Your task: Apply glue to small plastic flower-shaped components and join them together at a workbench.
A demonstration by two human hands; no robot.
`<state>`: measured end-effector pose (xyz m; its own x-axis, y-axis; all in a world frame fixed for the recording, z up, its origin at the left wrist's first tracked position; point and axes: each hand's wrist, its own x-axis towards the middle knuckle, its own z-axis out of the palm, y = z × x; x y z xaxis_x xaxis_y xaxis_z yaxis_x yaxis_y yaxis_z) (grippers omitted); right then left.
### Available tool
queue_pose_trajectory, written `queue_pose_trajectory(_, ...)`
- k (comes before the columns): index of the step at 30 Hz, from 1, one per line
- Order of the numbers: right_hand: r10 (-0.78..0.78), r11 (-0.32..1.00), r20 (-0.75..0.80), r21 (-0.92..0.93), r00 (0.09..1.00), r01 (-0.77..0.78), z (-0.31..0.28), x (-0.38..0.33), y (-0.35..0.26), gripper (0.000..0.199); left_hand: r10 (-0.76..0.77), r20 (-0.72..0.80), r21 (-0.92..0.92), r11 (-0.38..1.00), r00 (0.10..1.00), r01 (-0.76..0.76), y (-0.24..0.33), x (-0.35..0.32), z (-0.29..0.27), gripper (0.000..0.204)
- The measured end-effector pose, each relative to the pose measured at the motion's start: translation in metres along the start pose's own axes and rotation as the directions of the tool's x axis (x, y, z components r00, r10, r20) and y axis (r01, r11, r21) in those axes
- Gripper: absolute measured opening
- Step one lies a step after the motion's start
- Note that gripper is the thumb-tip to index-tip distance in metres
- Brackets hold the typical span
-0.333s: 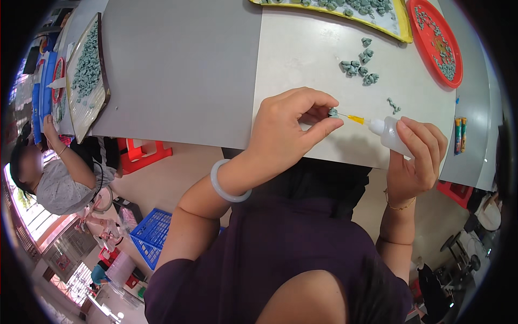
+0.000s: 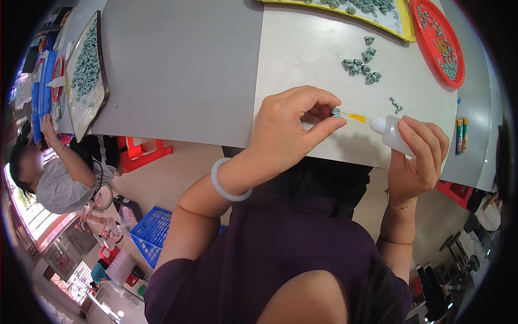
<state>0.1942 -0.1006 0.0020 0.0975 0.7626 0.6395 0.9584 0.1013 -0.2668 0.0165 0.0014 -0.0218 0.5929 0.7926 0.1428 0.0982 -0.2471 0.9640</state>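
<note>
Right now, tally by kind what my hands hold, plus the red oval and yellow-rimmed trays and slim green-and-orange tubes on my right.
Grey-green lump: 1
Yellow-tipped white plastic bottle: 1
Red tray: 1
Yellow-rimmed tray: 1
Tubes: 2
Total: 6

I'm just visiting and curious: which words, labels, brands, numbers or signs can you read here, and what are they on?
None can be read.
Bottle in the right hand: no readable marking on the part that shows.
Two small tubes to the right of that hand: colourful outsides, any print too small to read.
Red tray: no lettering I can make out.
</note>
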Motion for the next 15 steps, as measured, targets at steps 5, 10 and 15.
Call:
queue_pose_trajectory(5,0.005,1.000,0.007,0.015,1.000,-0.005,0.0019,-0.0006,-0.0003,0.035,-0.043,-0.020,-0.005,0.999,0.999,0.043,0.0020,-0.0007,-0.0001,0.019)
queue_pose_trajectory(10,0.018,1.000,-0.012,0.007,1.000,-0.018,0.0008,-0.0021,0.0017,0.037,-0.033,-0.021,-0.012,0.999,0.999,0.032,0.0009,-0.0003,0.0003,0.019)
queue_pose_trajectory(15,0.050,0.997,0.007,0.051,0.999,-0.050,0.0013,-0.0005,0.0045,0.035,-0.052,-0.021,-0.020,0.998,0.998,0.052,0.0014,-0.0006,-0.0001,0.019)
